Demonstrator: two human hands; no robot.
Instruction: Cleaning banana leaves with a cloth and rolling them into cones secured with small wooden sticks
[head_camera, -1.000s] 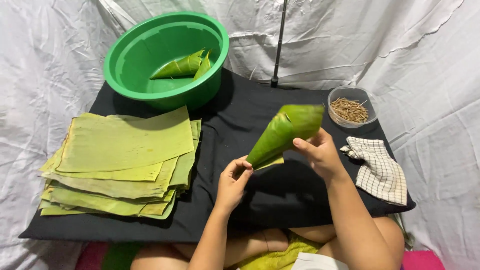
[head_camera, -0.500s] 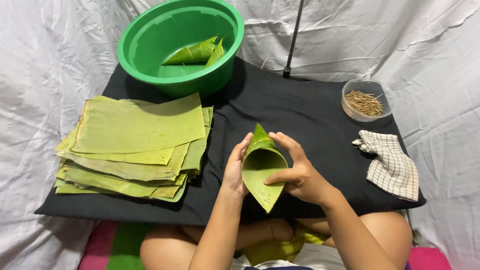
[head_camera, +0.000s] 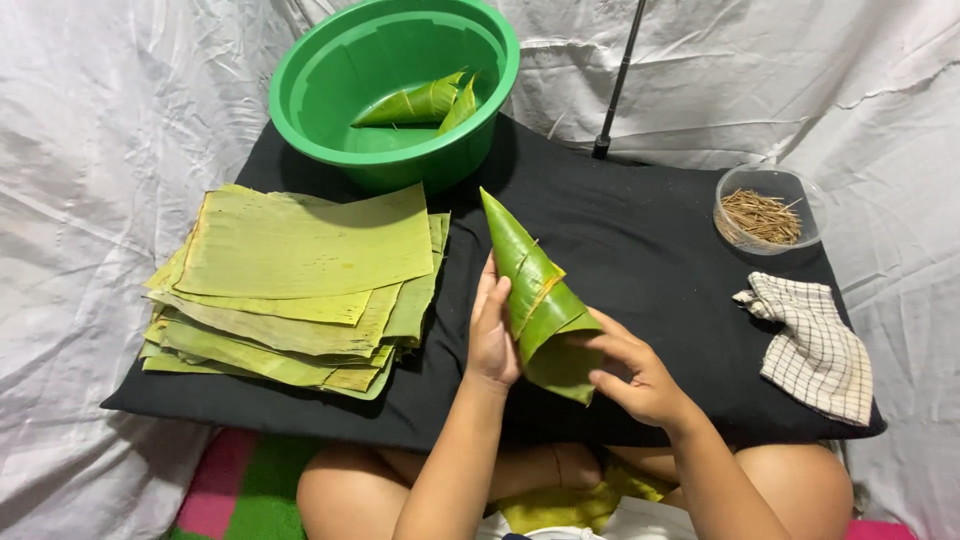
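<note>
**Leaf cone held between both our hands**

The leaf cone (head_camera: 535, 295) sits above the near edge of the black mat (head_camera: 640, 220), tip pointing away. Our left hand (head_camera: 492, 335) lies flat against its left side; our right hand (head_camera: 635, 375) closes fingers around its wide lower end. At the far left corner the green basin (head_camera: 300, 100) holds two finished cones (head_camera: 420, 100). Near the right edge a clear bowl (head_camera: 735, 235) holds thin sticks (head_camera: 762, 215).
</note>
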